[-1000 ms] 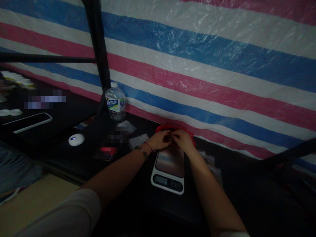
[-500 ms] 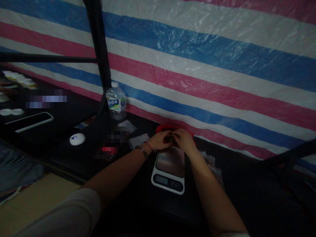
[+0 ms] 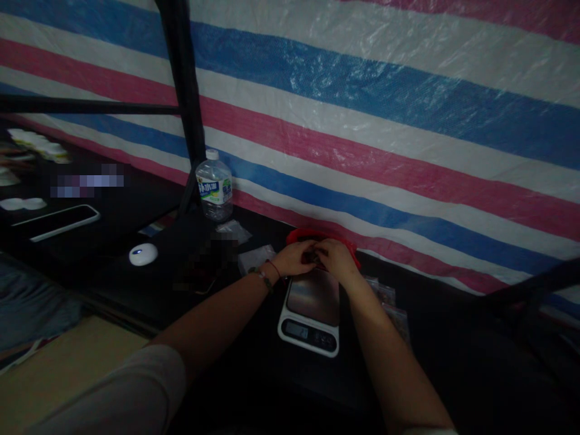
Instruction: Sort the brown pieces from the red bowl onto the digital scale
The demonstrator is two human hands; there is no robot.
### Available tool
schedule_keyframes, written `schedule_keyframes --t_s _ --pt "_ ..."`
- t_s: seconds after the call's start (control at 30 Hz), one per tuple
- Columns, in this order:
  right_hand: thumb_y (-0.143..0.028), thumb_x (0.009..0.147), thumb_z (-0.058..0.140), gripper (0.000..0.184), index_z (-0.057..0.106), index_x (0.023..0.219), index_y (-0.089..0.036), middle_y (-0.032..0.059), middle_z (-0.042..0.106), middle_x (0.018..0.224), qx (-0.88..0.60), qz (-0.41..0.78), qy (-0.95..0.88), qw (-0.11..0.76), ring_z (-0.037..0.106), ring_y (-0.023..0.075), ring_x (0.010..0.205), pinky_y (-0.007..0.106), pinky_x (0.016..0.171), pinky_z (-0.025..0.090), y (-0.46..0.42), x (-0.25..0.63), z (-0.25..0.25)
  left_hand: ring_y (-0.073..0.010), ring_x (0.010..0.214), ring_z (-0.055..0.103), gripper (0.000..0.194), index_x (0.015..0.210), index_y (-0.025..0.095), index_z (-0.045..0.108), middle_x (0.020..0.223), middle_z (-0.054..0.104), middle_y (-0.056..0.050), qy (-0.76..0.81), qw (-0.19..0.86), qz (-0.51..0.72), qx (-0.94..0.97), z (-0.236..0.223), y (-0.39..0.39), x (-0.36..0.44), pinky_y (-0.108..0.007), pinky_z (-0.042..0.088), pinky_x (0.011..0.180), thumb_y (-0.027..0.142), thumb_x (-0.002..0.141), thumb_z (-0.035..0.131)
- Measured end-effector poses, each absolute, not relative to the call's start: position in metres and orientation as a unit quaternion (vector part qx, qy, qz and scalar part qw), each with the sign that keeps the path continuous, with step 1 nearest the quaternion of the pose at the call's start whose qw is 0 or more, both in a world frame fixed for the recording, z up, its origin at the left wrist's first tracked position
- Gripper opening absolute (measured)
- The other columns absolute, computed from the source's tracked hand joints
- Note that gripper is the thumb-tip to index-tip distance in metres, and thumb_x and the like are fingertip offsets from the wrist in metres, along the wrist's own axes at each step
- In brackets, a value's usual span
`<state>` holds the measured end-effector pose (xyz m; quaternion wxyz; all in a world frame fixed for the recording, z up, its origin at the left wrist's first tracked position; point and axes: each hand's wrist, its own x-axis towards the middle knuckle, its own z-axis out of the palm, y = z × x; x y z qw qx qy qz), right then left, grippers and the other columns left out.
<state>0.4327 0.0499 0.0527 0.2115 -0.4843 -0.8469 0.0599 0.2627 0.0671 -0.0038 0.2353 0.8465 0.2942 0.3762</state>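
Observation:
My left hand (image 3: pixel 294 258) and my right hand (image 3: pixel 338 260) meet over a red container or bag (image 3: pixel 299 234), just past the far edge of a kitchen scale (image 3: pixel 313 302). Fingers of both hands are curled together round something small and dark, too dim to name. The hands cover most of the red thing's inside. Nothing lies on the visible part of the scale's metal plate, and its display is lit. Small clear plastic bags with contents (image 3: pixel 397 323) lie to the right of the scale, partly behind my right forearm.
A clear plastic bottle (image 3: pixel 214 190) stands by the black frame post (image 3: pixel 185 90). Clear bags (image 3: pixel 254 258), a dark phone-like object (image 3: pixel 202 284) and a white rounded device (image 3: pixel 143 254) lie to the left. Farther left is a white-edged phone (image 3: pixel 66 222). Striped sheeting (image 3: pixel 362 109) hangs behind.
Both hands stay over the red thing, with only small finger movements. The red lit patch on the dark phone-like object at left has gone dark.

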Motion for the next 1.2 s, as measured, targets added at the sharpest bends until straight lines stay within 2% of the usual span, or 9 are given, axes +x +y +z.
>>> schedule_keyframes --t_s 0.6,1.03,1.2 --pt "-0.009 0.084 0.057 0.019 0.074 0.084 -0.017 0.0075 0.069 0.09 -0.487 0.068 -0.841 0.228 0.062 0.0172 0.086 0.03 0.084 0.047 0.052 0.434 0.051 -0.0219 0.106 0.063 0.057 0.127 0.017 0.049 0.121 0.064 -0.01 0.308 0.234 0.367 0.846 -0.001 0.065 0.262 -0.034 0.05 0.094 0.027 0.074 0.066" --pt "-0.009 0.085 0.053 0.026 0.076 0.09 -0.02 0.0059 0.074 0.094 -0.492 0.073 -0.845 0.195 0.066 0.0181 0.087 0.029 0.083 0.048 0.047 0.434 0.06 -0.0225 0.113 0.06 0.06 0.13 0.017 0.049 0.125 0.062 -0.01 0.304 0.242 0.383 0.838 -0.003 0.066 0.261 -0.036 0.047 0.099 0.028 0.073 0.067" --pt "-0.011 0.086 0.049 0.03 0.074 0.1 -0.02 0.0059 0.073 0.103 -0.513 0.072 -0.826 0.22 0.065 0.0175 0.096 0.027 0.09 0.046 0.047 0.439 0.064 -0.0216 0.11 0.062 0.06 0.13 0.018 0.048 0.122 0.064 -0.008 0.313 0.234 0.379 0.839 -0.004 0.067 0.261 -0.034 0.048 0.098 0.027 0.074 0.066"
